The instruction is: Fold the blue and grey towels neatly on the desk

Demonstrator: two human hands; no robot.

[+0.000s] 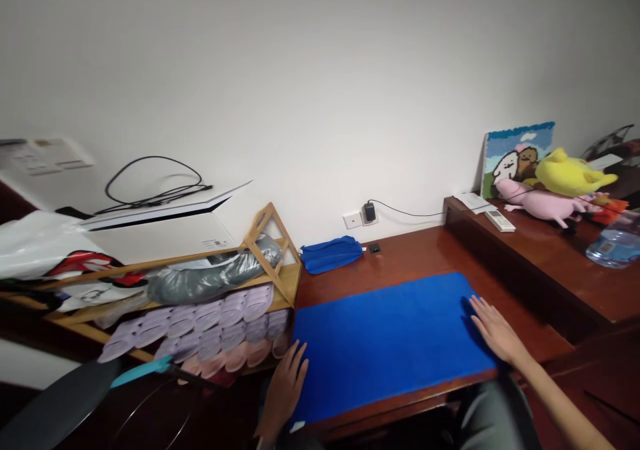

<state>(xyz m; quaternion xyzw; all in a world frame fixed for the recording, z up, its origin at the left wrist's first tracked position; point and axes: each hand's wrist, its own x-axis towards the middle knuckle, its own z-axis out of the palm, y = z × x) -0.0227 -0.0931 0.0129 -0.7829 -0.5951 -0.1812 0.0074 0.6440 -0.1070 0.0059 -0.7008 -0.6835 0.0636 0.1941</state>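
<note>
A blue cloth (390,343) lies spread flat on the reddish-brown wooden desk (410,253), with a small white tag at its near left corner. At its left edge is my left hand (286,387), fingers stretched out and apart, holding nothing. My right hand (495,330) rests on the right edge of the cloth, fingers extended and palm down. Behind the spread cloth, against the wall, sits a second blue cloth (332,255), folded into a loose bundle.
Left of the desk stands a wooden rack (287,280) with lilac slippers (220,317) and a white box (165,237). On the raised right shelf are a remote control (500,221), plush toys (543,205), a picture (517,153) and a plastic bottle (614,245). A black adapter (369,211) is plugged into the wall.
</note>
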